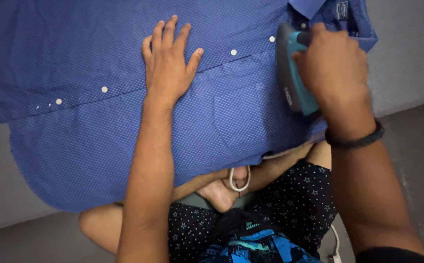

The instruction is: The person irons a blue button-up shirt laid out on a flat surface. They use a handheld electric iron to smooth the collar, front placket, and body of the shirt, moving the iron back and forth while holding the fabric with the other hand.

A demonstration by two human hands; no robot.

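Ironing a blue dotted shirt (pixel 100 131) spread flat on a grey surface (pixel 406 58).
Right hand (pixel 336 68) clenched around teal iron (pixel 292 73), sole on cloth near the collar (pixel 329 12). Left hand (pixel 168 63) released, fingers spread, palm flat on the button strip (pixel 124 87), well left of the iron.

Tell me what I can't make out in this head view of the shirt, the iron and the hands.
- Iron: handle and top hidden under the right hand; its soleplate faces down on the shirt, unseen.
- Shirt collar: cut off by the top edge; its label is too small to read.
- Shirt under the left hand: covered by palm and fingers.
- Cord near the right forearm: leaves the bottom edge, so its ends are unseen.
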